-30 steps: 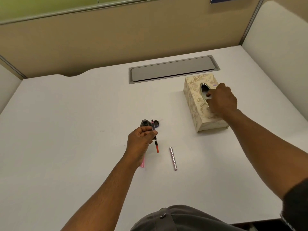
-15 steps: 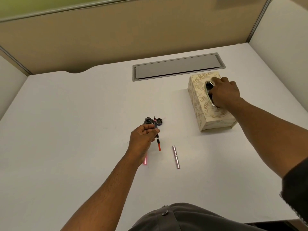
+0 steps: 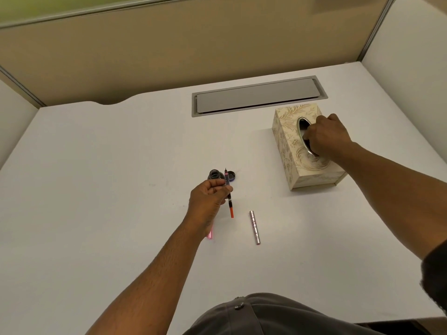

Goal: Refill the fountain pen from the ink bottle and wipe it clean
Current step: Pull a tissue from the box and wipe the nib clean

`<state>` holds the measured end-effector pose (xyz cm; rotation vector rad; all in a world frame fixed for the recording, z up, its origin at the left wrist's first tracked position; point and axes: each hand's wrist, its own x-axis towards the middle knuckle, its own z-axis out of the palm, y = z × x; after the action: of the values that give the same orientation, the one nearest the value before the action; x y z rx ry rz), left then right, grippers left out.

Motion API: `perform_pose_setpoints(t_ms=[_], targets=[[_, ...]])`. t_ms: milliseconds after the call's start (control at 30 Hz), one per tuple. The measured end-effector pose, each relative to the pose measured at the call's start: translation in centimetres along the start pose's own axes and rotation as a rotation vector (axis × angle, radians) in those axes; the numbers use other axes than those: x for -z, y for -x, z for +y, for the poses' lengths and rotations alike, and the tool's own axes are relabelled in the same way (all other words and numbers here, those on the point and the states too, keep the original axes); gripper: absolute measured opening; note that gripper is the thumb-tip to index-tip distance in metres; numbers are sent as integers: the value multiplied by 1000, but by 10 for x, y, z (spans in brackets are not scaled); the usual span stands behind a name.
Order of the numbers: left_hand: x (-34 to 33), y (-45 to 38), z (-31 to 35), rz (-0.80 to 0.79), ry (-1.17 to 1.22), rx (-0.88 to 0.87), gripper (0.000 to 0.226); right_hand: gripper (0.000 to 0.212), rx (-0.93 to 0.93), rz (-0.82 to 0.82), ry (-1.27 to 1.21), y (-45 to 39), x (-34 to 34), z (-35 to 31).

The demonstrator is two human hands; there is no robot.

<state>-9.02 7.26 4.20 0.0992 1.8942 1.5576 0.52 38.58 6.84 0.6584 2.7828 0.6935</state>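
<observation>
My left hand point(image 3: 210, 197) pinches the fountain pen's inner section point(image 3: 229, 194), nib pointing away, its red converter end toward me. Just beyond it on the white desk point(image 3: 96, 189) stands the open ink bottle point(image 3: 214, 174), with its dark cap point(image 3: 232, 175) lying to the right. My right hand point(image 3: 325, 137) reaches into the oval slot of the patterned tissue box point(image 3: 287, 141), fingers curled inside and hidden. A silver pen cap point(image 3: 255, 227) lies near me. A pink pen barrel point(image 3: 210, 234) shows partly from under my left wrist.
A grey cable-tray lid point(image 3: 258, 95) is set into the desk behind the tissue box. Tan partition walls point(image 3: 169, 44) close off the back, and white panels stand at both sides. My dark-clothed lap point(image 3: 266, 315) meets the desk's near edge.
My right hand has pushed its fingers deeper into the tissue box slot. My left hand holds the pen section in about the same place.
</observation>
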Motion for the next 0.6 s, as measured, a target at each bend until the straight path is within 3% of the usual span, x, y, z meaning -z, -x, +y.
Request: perform_pose_setpoints(t_ms=[200, 600], targets=[[1, -1, 1, 0, -8, -3, 28, 32, 16, -267, 32, -10, 20, -3], [4, -1, 1, -2, -18, -4, 28, 33, 20, -324, -35, -13, 23, 1]])
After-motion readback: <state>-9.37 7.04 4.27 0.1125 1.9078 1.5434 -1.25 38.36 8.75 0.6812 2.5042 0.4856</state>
